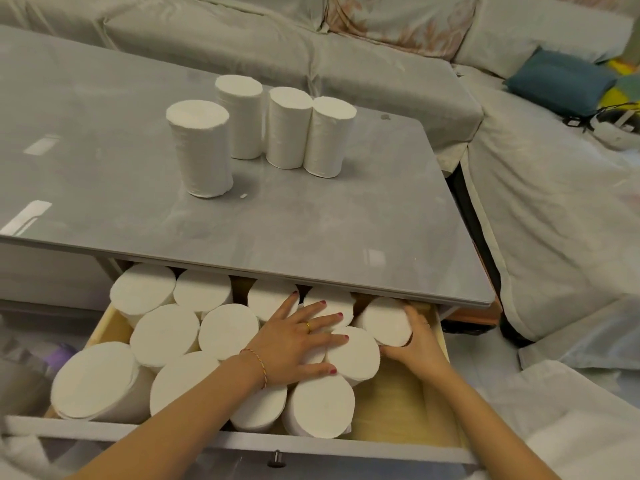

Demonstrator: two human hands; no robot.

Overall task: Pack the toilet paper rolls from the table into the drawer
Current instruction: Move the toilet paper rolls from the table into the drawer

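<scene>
Several white toilet paper rolls (287, 128) stand upright on the grey table (311, 216), one roll (202, 148) apart at the left. Below the table's front edge the drawer (412, 407) is pulled out and packed with several upright rolls (164, 332). My left hand (299, 339) lies flat with spread fingers on top of rolls in the drawer's middle. My right hand (417, 344) grips a roll (384, 320) at the drawer's back right, fingers around its right side. The drawer's right front part shows bare wood.
A covered sofa (381, 64) wraps around the far and right sides of the table, with a blue cushion (559, 81) and a white headset (614, 128) on it. The drawer's knob (276, 458) is at the bottom. Covered items sit at lower left.
</scene>
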